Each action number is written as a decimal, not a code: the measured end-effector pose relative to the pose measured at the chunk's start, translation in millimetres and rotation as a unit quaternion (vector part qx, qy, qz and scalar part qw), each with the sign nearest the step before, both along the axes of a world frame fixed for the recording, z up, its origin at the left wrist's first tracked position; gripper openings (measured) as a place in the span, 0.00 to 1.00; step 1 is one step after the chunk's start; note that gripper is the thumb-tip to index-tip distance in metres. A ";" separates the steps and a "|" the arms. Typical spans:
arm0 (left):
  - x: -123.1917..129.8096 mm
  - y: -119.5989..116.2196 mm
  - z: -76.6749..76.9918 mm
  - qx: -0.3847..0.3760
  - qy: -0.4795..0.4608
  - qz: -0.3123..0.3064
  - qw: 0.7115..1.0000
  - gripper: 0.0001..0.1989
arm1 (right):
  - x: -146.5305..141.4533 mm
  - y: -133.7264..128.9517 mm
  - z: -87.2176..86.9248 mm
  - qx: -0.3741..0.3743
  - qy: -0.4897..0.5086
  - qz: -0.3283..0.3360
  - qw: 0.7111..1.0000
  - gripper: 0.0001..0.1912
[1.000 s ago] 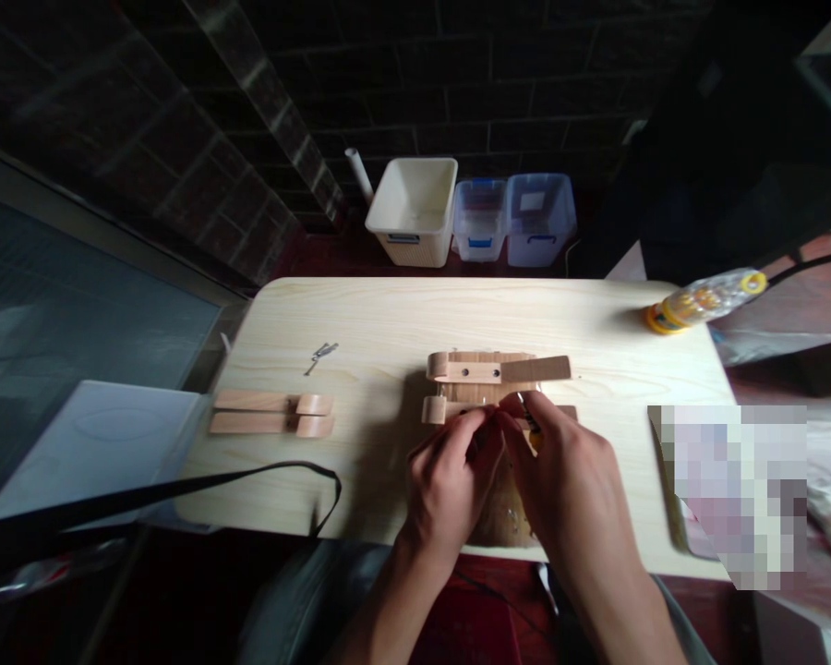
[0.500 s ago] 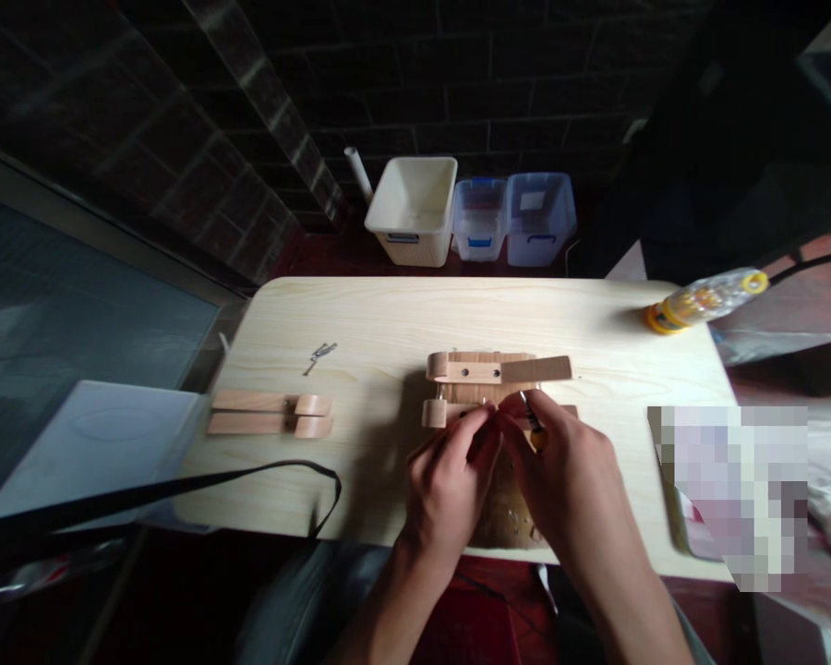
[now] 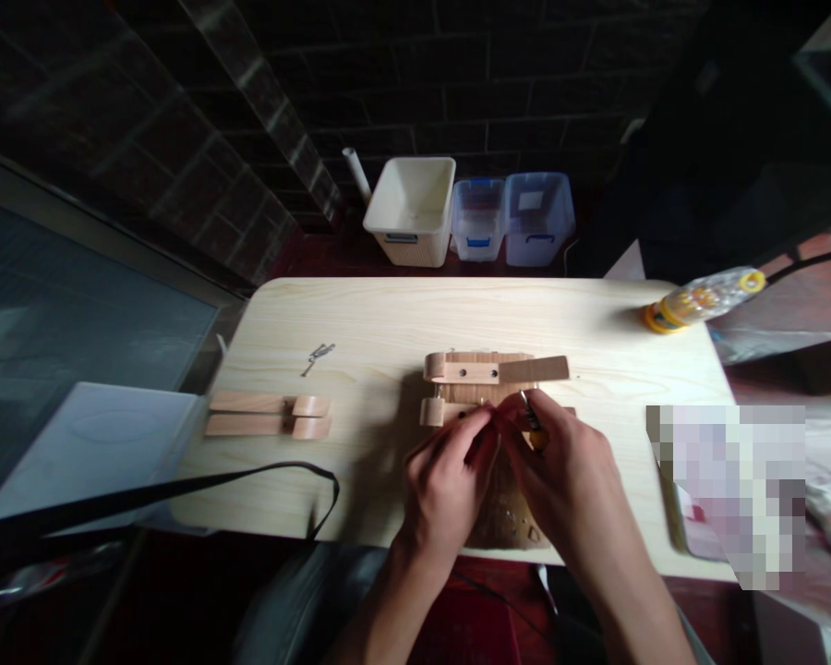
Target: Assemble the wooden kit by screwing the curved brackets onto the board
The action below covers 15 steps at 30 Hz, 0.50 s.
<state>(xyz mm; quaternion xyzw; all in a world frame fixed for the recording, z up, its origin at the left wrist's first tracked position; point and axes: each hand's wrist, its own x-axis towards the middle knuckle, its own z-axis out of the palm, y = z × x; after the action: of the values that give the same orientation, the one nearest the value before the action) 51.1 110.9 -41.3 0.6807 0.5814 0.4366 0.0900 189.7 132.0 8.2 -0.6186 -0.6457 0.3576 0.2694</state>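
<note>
Head view, left hand [image 3: 441, 485], fingers pinched, contents unclear, right hand [image 3: 564, 457], fingers around yellow-handled tool [image 3: 538, 441]

Dark block wall [image 3: 540, 83] behind pale table [image 3: 388, 319].

The right hand [image 3: 569, 466] is being shifted slightly outward at the wrist, more of the yellow-ended tool [image 3: 538, 440] being exposed.

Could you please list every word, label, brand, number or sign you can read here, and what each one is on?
No text can be read.
Bottle-shaped container: dark marking on its yellow base, too small to read.
Right-hand plastic bin: pale label, too small to read.
Pixelated patch at right: anything beneath is obscured.
</note>
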 end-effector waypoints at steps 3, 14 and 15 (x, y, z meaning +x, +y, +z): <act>0.3 -0.2 0.0 0.000 -0.003 0.003 1.000 0.11 | -1.0 0.5 1.0 -0.003 -0.004 -0.008 1.000 0.03; 0.9 -0.6 -0.6 -0.005 0.006 0.015 1.000 0.11 | -1.5 2.4 -1.3 -0.012 -0.009 -0.017 1.000 0.02; 1.1 -0.6 -0.5 -0.004 0.008 0.015 1.000 0.11 | -1.6 2.8 -1.2 -0.012 -0.011 -0.017 1.000 0.03</act>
<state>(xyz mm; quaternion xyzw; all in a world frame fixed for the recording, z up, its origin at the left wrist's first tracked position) 52.2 110.3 -41.8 0.6746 0.5942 0.4302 0.0818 188.0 134.8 7.0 -0.6366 -0.6335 0.3542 0.2606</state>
